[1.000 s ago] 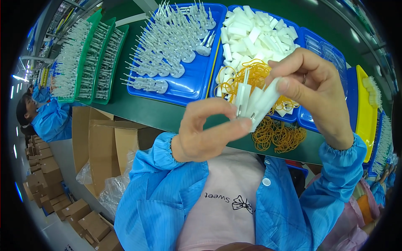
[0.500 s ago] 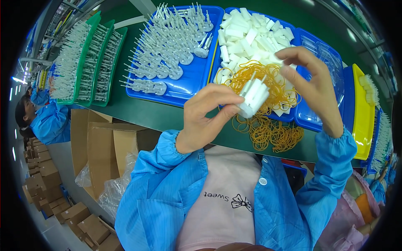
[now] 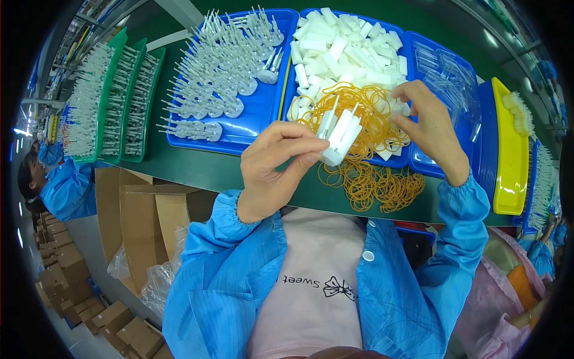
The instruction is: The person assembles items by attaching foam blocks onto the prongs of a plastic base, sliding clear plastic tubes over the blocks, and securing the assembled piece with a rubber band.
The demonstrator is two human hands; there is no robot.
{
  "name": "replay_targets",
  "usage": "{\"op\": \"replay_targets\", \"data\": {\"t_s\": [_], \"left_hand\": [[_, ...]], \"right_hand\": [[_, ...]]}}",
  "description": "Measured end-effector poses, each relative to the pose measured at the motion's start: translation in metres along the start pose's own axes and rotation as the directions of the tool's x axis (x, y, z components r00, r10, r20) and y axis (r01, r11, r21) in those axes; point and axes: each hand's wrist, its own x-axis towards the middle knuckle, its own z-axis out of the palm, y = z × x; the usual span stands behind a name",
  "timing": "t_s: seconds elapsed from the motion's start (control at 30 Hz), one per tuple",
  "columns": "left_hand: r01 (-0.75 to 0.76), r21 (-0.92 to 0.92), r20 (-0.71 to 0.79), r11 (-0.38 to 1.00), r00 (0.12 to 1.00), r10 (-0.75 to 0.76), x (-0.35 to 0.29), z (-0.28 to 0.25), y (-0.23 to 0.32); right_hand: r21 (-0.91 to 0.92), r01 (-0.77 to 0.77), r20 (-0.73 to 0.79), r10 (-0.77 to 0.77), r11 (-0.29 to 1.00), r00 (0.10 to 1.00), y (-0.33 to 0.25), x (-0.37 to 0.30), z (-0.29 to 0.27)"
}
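Note:
My left hand [image 3: 278,164] pinches a white plastic holder [image 3: 332,157] by its base, between thumb and fingers. Thin pins stand up from this holder, with white foam blocks [image 3: 345,128] set among them. My right hand [image 3: 431,128] is raised to the right of it, index finger and thumb curved and apart. Pale foam shows in that gap, and I cannot tell whether it touches the fingertips. Behind the holder, a heap of yellow-brown rubber bands [image 3: 365,99] lies over the blue tray of loose foam blocks [image 3: 353,54].
At left a blue tray [image 3: 254,113] carries many pinned white holders, beside green racks [image 3: 110,102] packed with more. A blue tray of clear plastic parts [image 3: 445,78] and a yellow tray [image 3: 508,179] stand right. More rubber bands [image 3: 382,188] lie near the edge. Cardboard boxes [image 3: 140,221] sit below.
The whole view has shifted slightly to the left. My right hand has come a little lower relative to the foam tray. My left hand keeps its pinch on the holder, now tilted a bit differently.

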Motion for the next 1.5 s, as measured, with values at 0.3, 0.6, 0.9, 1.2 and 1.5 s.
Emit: {"op": "replay_targets", "data": {"t_s": [0.3, 0.6, 0.9, 1.2, 1.5], "left_hand": [[-0.337, 0.074, 0.206, 0.938, 0.926, 0.317, 0.003, 0.005, 0.01], [-0.387, 0.061, 0.248, 0.92, 0.899, 0.362, 0.002, 0.009, 0.014], [-0.581, 0.096, 0.275, 0.808, 0.796, 0.54, 0.006, 0.012, 0.012], [-0.608, 0.115, 0.298, 0.786, 0.776, 0.556, 0.005, 0.014, 0.014], [-0.526, 0.16, 0.187, 0.836, 0.847, 0.497, 0.002, 0.012, 0.024]], "right_hand": [[0.634, -0.189, 0.063, 0.194, 0.75, 0.979, 0.005, 0.004, -0.017], [0.853, -0.277, 0.26, 0.1, 0.442, 0.961, -0.026, 0.0, -0.017], [0.796, -0.329, 0.305, 0.134, 0.508, 0.943, -0.023, 0.0, -0.031], [0.767, -0.423, 0.494, -0.023, 0.483, 0.869, -0.04, -0.005, -0.029], [0.75, -0.495, 0.544, 0.017, 0.439, 0.839, -0.063, -0.027, -0.01]]}}
